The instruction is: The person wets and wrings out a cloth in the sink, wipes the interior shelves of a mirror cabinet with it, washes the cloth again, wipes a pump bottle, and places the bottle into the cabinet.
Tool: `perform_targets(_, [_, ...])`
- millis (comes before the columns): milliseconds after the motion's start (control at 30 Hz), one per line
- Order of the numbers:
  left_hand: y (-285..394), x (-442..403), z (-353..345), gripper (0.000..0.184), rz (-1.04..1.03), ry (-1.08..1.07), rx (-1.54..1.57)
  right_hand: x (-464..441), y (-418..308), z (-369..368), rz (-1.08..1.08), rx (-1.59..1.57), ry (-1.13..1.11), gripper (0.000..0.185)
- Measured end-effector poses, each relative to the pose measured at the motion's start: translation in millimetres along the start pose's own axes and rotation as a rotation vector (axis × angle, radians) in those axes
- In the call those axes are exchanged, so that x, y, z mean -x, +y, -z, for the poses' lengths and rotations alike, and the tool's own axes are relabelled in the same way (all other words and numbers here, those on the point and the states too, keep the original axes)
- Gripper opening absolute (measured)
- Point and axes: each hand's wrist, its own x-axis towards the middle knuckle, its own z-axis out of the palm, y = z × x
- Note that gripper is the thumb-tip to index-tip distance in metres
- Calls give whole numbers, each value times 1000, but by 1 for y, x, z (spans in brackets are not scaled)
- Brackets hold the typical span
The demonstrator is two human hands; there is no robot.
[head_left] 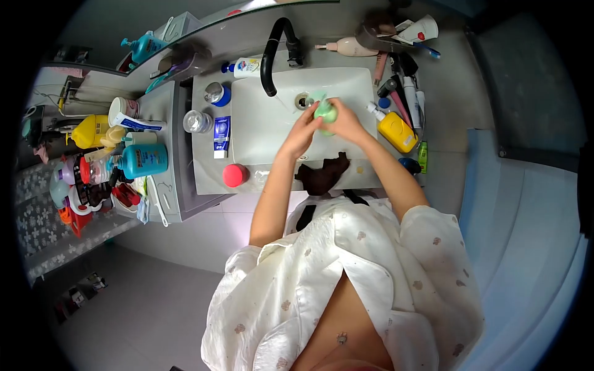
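Note:
Over the white sink [260,136], both of my hands are closed around a light green, rounded, partly see-through thing [326,112] whose exact kind I cannot make out. My left hand [300,134] grips it from the left, and my right hand [345,122] wraps it from the right, covering part of it. Just behind it lies the round drain [302,101]. A black curved faucet [268,68] arches over the basin from the back, with a thin pale streak below its spout. Dark brown cloth [325,174] lies on the front rim, below my hands.
Right of the sink stand a yellow pump bottle [397,132], a green tube [422,157] and several brushes and tubes. At left are a blue tube [221,136], a red round lid [234,175], a clear jar [197,122] and a cabinet crowded with bottles, including a blue pump bottle [144,161].

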Motion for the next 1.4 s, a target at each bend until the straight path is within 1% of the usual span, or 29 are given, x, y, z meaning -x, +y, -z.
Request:
perform_targets(33, [-1,2,8,54,91,-6,4,-7,16,2,-138,-275,41,52])
perform_targets(67, [-3,2,14,57,181,-13,8,-7,31,0,-133,-271,41,52])
perform_targets(100, [-24,-4,27,52,131,30,-555,-6,34,1,15,91,58,53])
perform_targets(133, [-25,0,22,52,125,31,-554,-4,37,1,163,453,76,55])
perform_targets(167, [-26,7,17,48,206,1,-1053,-1,40,1,215,520,-47,57])
perform_targets(200, [-27,15,12,46,285,-29,-1554,2,39,-4,221,519,-41,57])
perform_targets(267, [-36,28,-6,47,83,-68,-1350,1,36,-15,27,338,166,60])
perform_targets(333, [-28,50,-36,49,-58,-133,-1505,-3,35,-15,80,387,115,62])
perform_targets(400, [-40,59,-43,48,-174,-218,-1618,-4,28,-16,-132,179,181,62])
perform_targets(433, [-46,60,-42,40,-200,-266,-1627,-5,24,-14,-123,177,183,62])
perform_targets(467, [-49,59,-38,40,-204,-257,-1632,-4,22,-12,-125,182,193,62])
perform_targets(533, [-43,61,-35,31,-284,-192,-1512,-4,21,-8,-120,188,203,62])
perform_targets(567, [-39,61,-33,22,-232,-169,-1467,-3,21,-5,-115,202,227,64])
perform_targets(600, [-40,61,-26,22,-235,-157,-1467,-4,22,-2,-109,217,250,65])
perform_targets(667, [-47,62,-8,19,-415,55,-1057,-3,24,3,-110,131,237,67])
perform_targets(700, [-35,66,-7,21,-230,86,-869,-3,25,5,-122,42,230,69])
perform_targets(733, [-37,66,3,21,-233,91,-869,-2,26,5,-116,42,228,69])
perform_targets(800, [-36,66,17,23,40,223,-285,-2,30,4,-102,139,198,70])
perform_targets(867, [-21,71,21,25,155,365,53,-4,39,2,-97,156,190,68])
perform_targets(933, [-29,63,44,29,197,471,235,-10,56,-3,-126,-109,208,66])
perform_targets(967, [-32,55,51,30,123,452,404,-10,61,-5,-169,-223,226,64])
perform_targets(1000, [-33,46,59,31,50,430,572,-10,64,-5,-166,-223,231,64])
perform_targets(1033, [-25,39,65,34,87,438,655,-10,65,-4,-182,-206,239,64])
perform_targets(1067, [-19,28,68,31,33,439,751,-10,68,-3,-199,-190,249,63])
perform_targets(1133, [-8,9,77,33,-13,382,766,-4,59,3,-222,-237,245,62])
perform_targets(1200, [12,-7,73,35,7,342,740,2,48,11,-247,-282,246,60])
perform_targets(1267, [10,-27,85,35,22,198,750,9,38,17,-238,-434,228,58])
perform_targets(1300, [14,-32,83,34,13,80,755,9,39,19,-239,-433,240,58])
perform_targets(1400, [19,-48,78,35,96,120,694,12,41,23,-191,-453,250,56])
